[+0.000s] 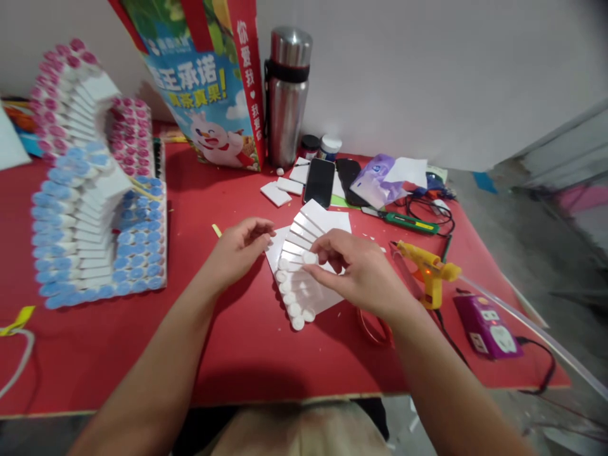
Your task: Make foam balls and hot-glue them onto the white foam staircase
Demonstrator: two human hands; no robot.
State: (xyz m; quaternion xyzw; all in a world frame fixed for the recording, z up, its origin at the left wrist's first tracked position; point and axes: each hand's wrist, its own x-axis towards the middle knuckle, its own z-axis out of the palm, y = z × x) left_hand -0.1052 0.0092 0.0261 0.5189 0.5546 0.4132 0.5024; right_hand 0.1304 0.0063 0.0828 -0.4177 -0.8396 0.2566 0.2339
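A white fan-shaped piece with stepped strips lies on white sheets in the middle of the red table. Several small white round discs line its lower left edge. My right hand is over the piece, thumb and fingers closed on one white disc at the strips. To the left of the piece, my left hand hovers with its fingers loosely curved and apart, holding nothing.
Blue and pink disc-covered models stand at left. Behind are a paper bag, a steel flask, a phone and a purple packet. A yellow glue gun and purple power box lie right.
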